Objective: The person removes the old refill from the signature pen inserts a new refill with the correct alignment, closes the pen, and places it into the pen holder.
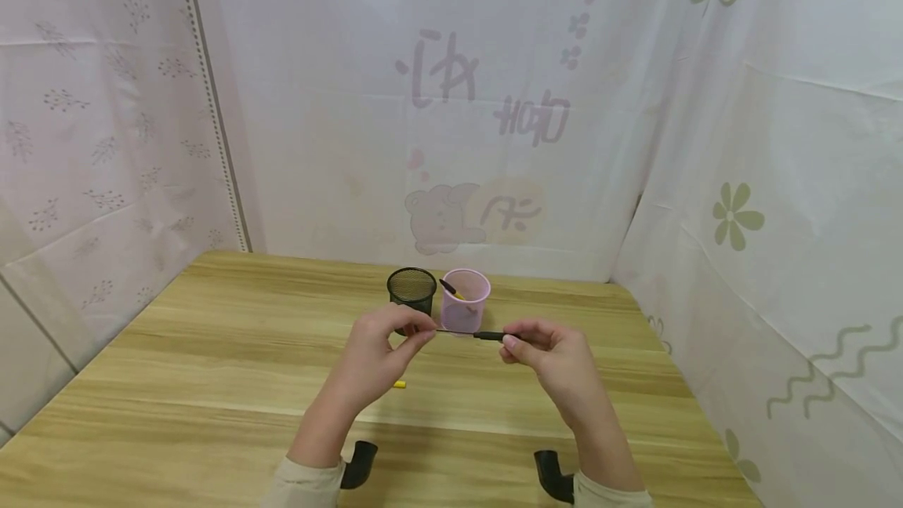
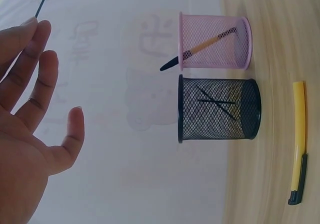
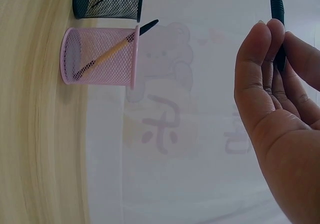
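Between thumb and index finger, my left hand (image 1: 377, 355) pinches one end of a thin dark rod (image 1: 455, 332) like a pen refill. Its other fingers are spread loosely in the left wrist view. My right hand (image 1: 557, 351) holds a black pen section with a ribbed grip (image 3: 277, 6) in its fingertips. The rod runs from this section across to the left fingertips, roughly level above the table. On the table, below the left hand, lies a yellow pen barrel with a black clip (image 2: 299, 119), mostly hidden by that hand in the head view.
Behind the hands stand a black mesh cup (image 1: 412, 288) and, beside it, a pink mesh cup (image 1: 455, 318). Thin black sticks (image 2: 217, 102) cross inside the black one. A yellow-and-black pen (image 2: 202, 46) leans in the pink one. Printed curtains (image 1: 317, 139) surround the wooden table (image 1: 233, 351).
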Motion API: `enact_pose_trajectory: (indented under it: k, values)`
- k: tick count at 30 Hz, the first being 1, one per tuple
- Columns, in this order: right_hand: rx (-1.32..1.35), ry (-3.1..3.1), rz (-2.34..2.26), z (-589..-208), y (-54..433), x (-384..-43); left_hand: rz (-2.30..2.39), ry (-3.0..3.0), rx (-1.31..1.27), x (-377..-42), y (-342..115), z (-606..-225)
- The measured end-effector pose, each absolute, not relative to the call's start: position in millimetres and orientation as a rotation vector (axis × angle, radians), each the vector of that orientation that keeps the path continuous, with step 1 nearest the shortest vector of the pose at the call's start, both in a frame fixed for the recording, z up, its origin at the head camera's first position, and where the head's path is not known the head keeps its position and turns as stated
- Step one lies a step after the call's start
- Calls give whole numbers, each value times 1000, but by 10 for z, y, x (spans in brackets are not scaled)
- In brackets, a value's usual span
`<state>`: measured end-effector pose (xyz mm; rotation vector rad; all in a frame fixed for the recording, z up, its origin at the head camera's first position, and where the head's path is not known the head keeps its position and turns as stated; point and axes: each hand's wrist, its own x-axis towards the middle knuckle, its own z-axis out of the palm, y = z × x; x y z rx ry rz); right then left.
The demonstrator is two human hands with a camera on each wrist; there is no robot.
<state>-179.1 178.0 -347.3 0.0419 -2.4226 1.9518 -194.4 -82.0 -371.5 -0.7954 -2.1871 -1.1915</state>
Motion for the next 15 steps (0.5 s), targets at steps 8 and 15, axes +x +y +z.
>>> enact_pose_trajectory:
  k: [8,15]
  values:
    - [34,-2433,1934,-3431,1809,-1780,-1201,-2160,-792,-1980,-915,-3706]
    - [34,-2434,1922,-3408,1850,-1772,-1205,-2142,-769,-1984,-995,-3675]
